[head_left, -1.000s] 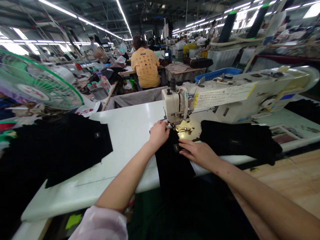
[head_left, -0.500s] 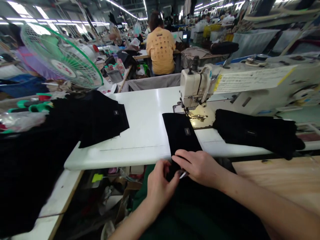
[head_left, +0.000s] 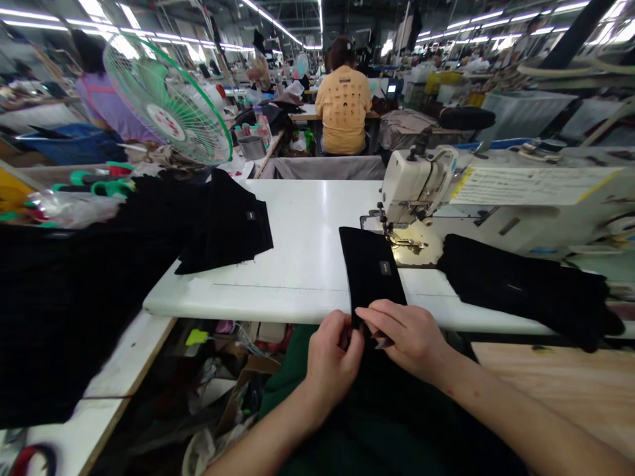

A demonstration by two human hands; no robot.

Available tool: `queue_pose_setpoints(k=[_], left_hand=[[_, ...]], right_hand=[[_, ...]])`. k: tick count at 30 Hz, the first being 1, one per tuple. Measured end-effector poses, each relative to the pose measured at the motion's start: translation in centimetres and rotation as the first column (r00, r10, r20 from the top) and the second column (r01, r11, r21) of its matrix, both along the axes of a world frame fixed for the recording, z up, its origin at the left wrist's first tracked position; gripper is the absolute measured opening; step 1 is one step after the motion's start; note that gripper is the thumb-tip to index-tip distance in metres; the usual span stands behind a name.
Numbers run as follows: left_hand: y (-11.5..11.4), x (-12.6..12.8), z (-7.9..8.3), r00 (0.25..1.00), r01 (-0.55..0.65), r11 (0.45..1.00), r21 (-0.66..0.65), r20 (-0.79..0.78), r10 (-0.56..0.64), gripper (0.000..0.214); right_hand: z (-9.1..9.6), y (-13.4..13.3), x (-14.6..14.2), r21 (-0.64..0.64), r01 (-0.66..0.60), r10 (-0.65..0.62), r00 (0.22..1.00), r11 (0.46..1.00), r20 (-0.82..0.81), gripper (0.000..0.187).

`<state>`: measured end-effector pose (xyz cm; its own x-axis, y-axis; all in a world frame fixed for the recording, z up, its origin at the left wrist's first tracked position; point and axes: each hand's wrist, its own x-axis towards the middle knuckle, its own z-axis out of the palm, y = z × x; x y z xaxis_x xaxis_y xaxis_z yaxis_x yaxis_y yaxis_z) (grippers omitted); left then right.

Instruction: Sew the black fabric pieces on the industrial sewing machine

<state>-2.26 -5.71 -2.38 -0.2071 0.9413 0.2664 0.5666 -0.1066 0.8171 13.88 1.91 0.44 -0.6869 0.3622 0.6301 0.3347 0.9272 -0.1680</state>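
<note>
Hands (head_left: 331,357) (head_left: 415,338) drawn back from sewing machine (head_left: 409,188), closed, pinching black cloth (head_left: 368,258), label (head_left: 385,268) and handwritten sheet (head_left: 530,186) illegible

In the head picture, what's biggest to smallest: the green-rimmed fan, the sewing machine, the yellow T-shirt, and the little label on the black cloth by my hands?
1. Sewing machine
2. Green-rimmed fan
3. Yellow T-shirt
4. Little label on the black cloth

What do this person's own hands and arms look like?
The left hand and right hand wear no gloves. No watch or bracelet shows at either wrist, and no sleeve shows on the forearms. Two small spots mark the right forearm.
</note>
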Motion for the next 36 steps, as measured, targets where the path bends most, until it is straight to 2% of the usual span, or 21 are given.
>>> queue_pose_setpoints(k=[5,13,15,18,21,24,25,27,29,30,31,33,34,35,36], left_hand=[[-0.1,-0.2,0.4,0.997,-0.043,0.997,0.059,0.064,0.039,0.024],[-0.5,-0.3,1.1,0.991,-0.025,0.998,0.051,0.133,0.018,0.021],[-0.4,-0.3,1.4,0.974,-0.006,1.000,0.010,0.227,0.003,0.022],[-0.1,-0.5,1.8,0.913,0.026,0.992,-0.121,0.408,0.026,0.034],[0.0,-0.8,2.0,0.880,0.008,0.976,-0.217,0.465,0.096,0.041],[-0.3,-1.2,1.5,0.877,-0.045,0.968,-0.247,0.454,0.156,0.042],[-0.5,-1.3,1.2,0.874,-0.059,0.965,-0.257,0.454,0.174,0.043],[-0.6,-1.4,0.4,0.871,-0.074,0.959,-0.274,0.450,0.196,0.046],[-0.7,-1.3,-0.7,0.881,-0.074,0.957,-0.282,0.430,0.195,0.048],[-0.8,-1.2,-1.2,0.890,-0.075,0.957,-0.281,0.414,0.191,0.049],[-0.8,-1.1,-1.6,0.899,-0.078,0.958,-0.277,0.396,0.188,0.049],[-0.8,-0.9,-2.4,0.914,-0.095,0.959,-0.266,0.359,0.190,0.051],[-0.8,-0.8,-2.6,0.920,-0.102,0.960,-0.260,0.342,0.190,0.051],[-0.9,-0.8,-2.6,0.926,-0.106,0.961,-0.256,0.327,0.189,0.052],[-0.9,-0.8,-2.6,0.930,-0.107,0.961,-0.256,0.317,0.188,0.052]], right_hand=[[0.2,0.2,0.3,0.069,-0.049,0.045,0.998,0.996,0.050,0.040],[0.6,0.7,0.4,0.101,-0.108,0.098,0.989,0.989,0.107,0.034],[0.7,0.7,0.3,0.119,-0.119,0.104,0.987,0.986,0.124,0.032],[0.6,0.6,0.2,0.148,-0.122,0.098,0.982,0.981,0.161,0.030],[0.2,0.5,0.6,0.158,-0.017,-0.009,0.987,0.987,0.163,0.031],[-0.2,0.7,1.7,0.071,0.271,-0.278,0.953,0.960,0.122,0.030],[-0.3,0.7,2.2,0.002,0.379,-0.377,0.919,0.925,0.118,0.031],[-0.4,0.8,3.0,-0.185,0.565,-0.544,0.825,0.804,0.151,0.035],[-0.4,0.8,3.6,-0.416,0.650,-0.614,0.753,0.636,0.238,0.029],[-0.5,0.7,3.7,-0.548,0.640,-0.598,0.748,0.539,0.286,0.018],[-0.5,0.6,3.8,-0.681,0.593,-0.556,0.768,0.430,0.317,0.009],[-0.4,0.2,4.0,-0.900,0.401,-0.477,0.833,0.172,0.280,0.017],[-0.3,0.1,4.1,-0.959,0.279,-0.466,0.855,0.045,0.227,0.019],[-0.2,-0.1,4.3,-0.984,0.166,-0.471,0.865,-0.056,0.173,0.020],[0.0,-0.2,4.4,-0.989,0.076,-0.488,0.864,-0.123,0.127,0.021]])
